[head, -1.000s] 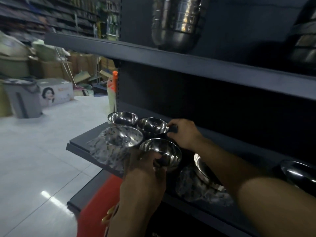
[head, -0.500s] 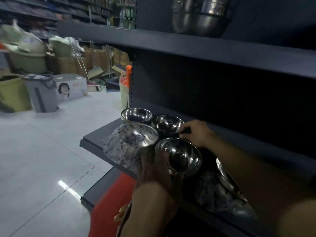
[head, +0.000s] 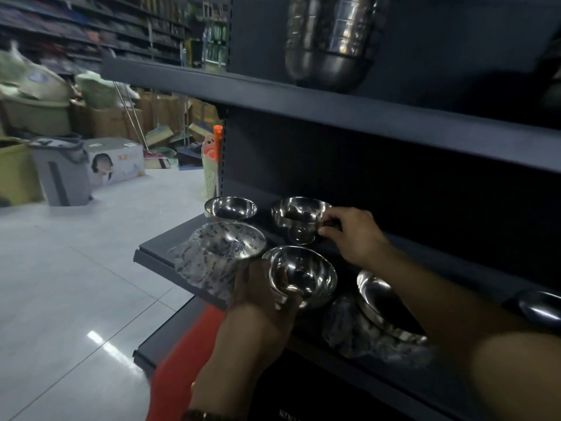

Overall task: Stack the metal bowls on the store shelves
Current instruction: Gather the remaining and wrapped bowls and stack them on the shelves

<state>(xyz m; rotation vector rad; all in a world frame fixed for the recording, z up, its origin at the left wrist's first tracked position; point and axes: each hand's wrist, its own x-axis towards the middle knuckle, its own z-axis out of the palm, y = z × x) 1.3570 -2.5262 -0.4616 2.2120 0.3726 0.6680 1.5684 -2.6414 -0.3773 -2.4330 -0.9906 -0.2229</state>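
On the dark metal lower shelf [head: 158,253] of a store rack, each hand holds a small shiny steel bowl.

At the shelf's front edge the left hand [head: 261,294] grips the near round steel bowl [head: 306,276], thumb over its rim and fingers curled beneath. Farther back the right hand [head: 353,235] pinches the right rim of a second footed steel bowl [head: 299,214], whose round base shows below it. A third bare steel bowl [head: 230,208] stands at the shelf's back left end. Just in front of it sits a steel bowl wrapped in printed clear plastic [head: 227,243]. Another plastic-wrapped steel bowl [head: 379,305] lies tilted under the right forearm. On the dark upper shelf [head: 334,107] stands a wrapped stack of larger steel bowls [head: 331,41].
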